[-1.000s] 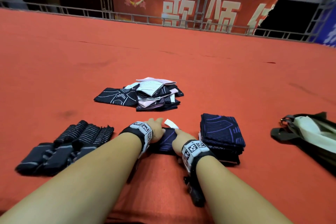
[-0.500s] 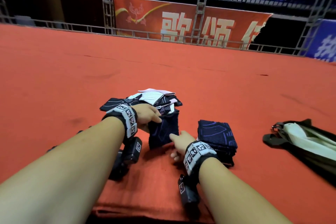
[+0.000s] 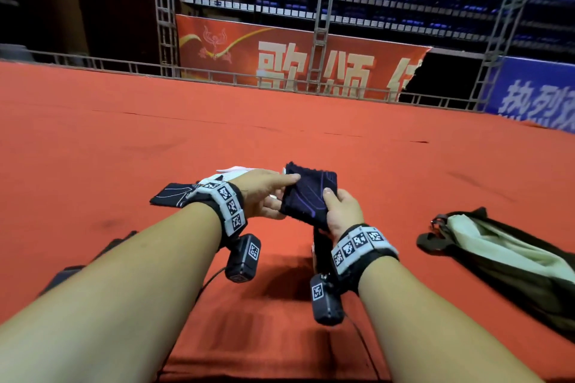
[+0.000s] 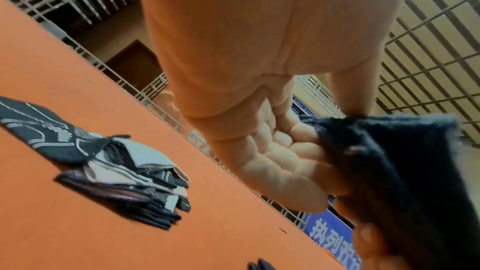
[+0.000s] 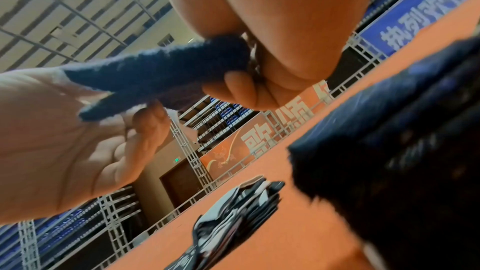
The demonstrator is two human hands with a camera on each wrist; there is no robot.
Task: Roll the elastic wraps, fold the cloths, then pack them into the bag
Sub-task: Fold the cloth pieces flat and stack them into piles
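Note:
Both hands hold one folded dark navy cloth (image 3: 306,193) up off the red surface. My left hand (image 3: 280,190) pinches its left edge, thumb on top and fingers underneath (image 4: 298,151). My right hand (image 3: 329,205) grips its near right corner, thumb on top and fingers curled below (image 5: 246,85). Behind the left wrist lies the pile of unfolded cloths (image 3: 174,196), dark and white (image 4: 116,161). The stack of folded cloths (image 5: 402,141) sits just below the right wrist, mostly hidden in the head view. The bag (image 3: 497,255) lies at the right.
Dark rolled wraps (image 3: 70,272) peek out from under my left forearm at the near left. The red cloth-covered surface (image 3: 311,121) stretches far ahead to a metal rail (image 3: 280,84). Its front edge (image 3: 280,376) is close to my body.
A second ago both hands pressed the navy cloth flat on the surface. They have since lifted it and now hold it in the air. The camera has tilted upward.

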